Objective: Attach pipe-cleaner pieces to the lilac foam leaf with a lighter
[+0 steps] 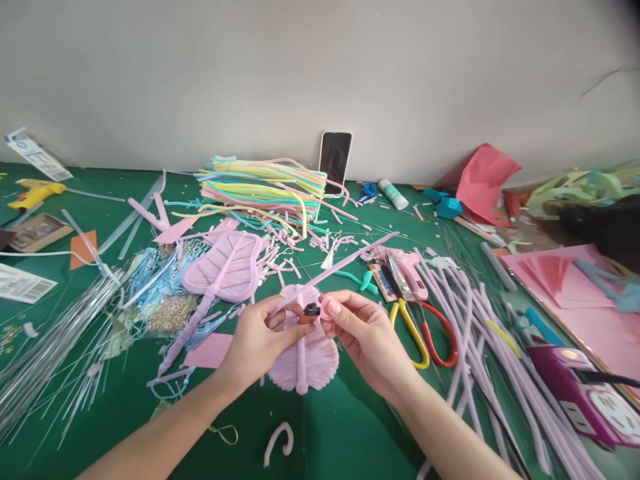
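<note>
My left hand (263, 337) is closed on a small orange thing with a black top (311, 311), which looks like a lighter. From the same hand a lilac pipe cleaner (345, 262) slants up to the right. A small pink piece (325, 308) is pinched between thumb and finger of my right hand (367, 337), close beside the black top; its kind is unclear. Under both hands lies a round, ribbed lilac fan shape (305, 367) made of pipe cleaners, partly covered. To the left rests a lilac leaf-shaped fan with a wrapped handle (223, 267).
Scissors (425, 333), a pink glue gun (413, 273) and lilac pipe cleaners (505, 360) lie right, by a purple power strip (583, 393). Behind are a pipe-cleaner bundle (265, 187) and a phone (335, 159). Wires (65, 353) and blue tassels (155, 283) lie left.
</note>
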A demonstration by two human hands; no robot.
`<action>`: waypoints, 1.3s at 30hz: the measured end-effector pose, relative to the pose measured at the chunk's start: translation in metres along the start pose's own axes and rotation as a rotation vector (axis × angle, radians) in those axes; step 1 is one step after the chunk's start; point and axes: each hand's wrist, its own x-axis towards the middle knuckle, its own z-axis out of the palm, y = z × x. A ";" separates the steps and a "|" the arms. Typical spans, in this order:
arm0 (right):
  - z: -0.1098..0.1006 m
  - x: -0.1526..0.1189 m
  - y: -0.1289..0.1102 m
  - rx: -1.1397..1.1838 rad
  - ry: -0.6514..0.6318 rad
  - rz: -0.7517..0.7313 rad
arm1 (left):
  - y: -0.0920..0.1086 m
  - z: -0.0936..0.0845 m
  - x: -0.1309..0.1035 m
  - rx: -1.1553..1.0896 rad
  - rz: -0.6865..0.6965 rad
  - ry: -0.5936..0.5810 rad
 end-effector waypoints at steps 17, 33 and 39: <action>-0.001 0.005 0.018 -0.408 0.061 -0.103 | -0.007 0.002 0.000 -0.005 -0.099 -0.080; 0.008 -0.003 0.026 -0.205 -0.178 0.094 | -0.007 0.008 -0.002 -0.234 -0.222 -0.169; 0.008 -0.003 0.031 -0.326 -0.070 0.087 | -0.009 0.012 -0.003 -0.288 -0.248 -0.190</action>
